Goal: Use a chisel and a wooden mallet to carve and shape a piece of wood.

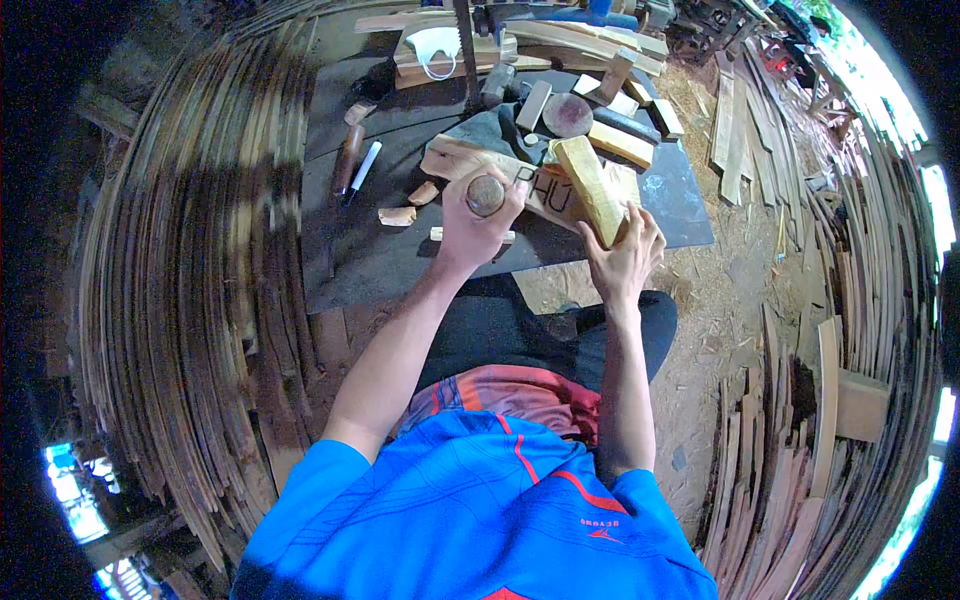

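My left hand grips an upright tool with a round wooden end, seen end-on; its lower part is hidden. It is over a pale board with dark lettering, lying on a dark worktop. My right hand holds the near end of a yellowish wooden block, slanting across the board's right part. Small wood offcuts, a white marker and a brown-handled tool lie to the left. A short pale stick lies just below my left hand.
Behind the board are a wooden disc, blocks, dark tools, a saw blade and a white mask. Stacks of long strips fill the left side; more planks line the right, beside a floor scattered with shavings.
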The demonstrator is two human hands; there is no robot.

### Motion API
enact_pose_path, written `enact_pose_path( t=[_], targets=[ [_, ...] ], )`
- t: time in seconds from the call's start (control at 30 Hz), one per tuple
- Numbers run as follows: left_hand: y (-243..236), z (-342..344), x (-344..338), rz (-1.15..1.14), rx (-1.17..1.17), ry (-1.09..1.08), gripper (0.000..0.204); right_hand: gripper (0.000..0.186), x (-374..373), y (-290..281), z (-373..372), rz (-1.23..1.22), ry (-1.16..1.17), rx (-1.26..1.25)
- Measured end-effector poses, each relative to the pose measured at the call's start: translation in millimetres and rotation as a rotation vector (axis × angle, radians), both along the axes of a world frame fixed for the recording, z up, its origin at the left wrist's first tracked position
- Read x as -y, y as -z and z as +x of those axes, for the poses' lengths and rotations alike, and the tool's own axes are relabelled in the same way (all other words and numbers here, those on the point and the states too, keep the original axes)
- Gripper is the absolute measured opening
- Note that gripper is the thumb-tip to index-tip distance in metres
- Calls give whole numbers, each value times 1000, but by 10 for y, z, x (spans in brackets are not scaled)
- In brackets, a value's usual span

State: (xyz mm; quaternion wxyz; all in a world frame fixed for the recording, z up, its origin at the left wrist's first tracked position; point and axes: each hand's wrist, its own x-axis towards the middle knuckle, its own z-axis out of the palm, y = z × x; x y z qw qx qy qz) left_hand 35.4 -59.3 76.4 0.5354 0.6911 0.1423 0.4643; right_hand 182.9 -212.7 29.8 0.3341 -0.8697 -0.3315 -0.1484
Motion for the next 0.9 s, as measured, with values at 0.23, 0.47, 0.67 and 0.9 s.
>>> enact_pose_path(
  t=[0.23,0.47,0.67,0.9],
  targets=[
    [-74,55,76,-26,-9,-28,25,29,-26,-960,-931,486,-823,129],
    [-148,134,122,16,4,-125,24,27,-699,-1181,-2229,-481,-1530,47],
    [35,322,130,-100,107,-71,17,32,-1063,-805,-2733,-598,-2211,-388],
    [-23,39,209,58,21,-167,22,32,-889,-869,-2747,-712,-2018,-338]
  ],
)
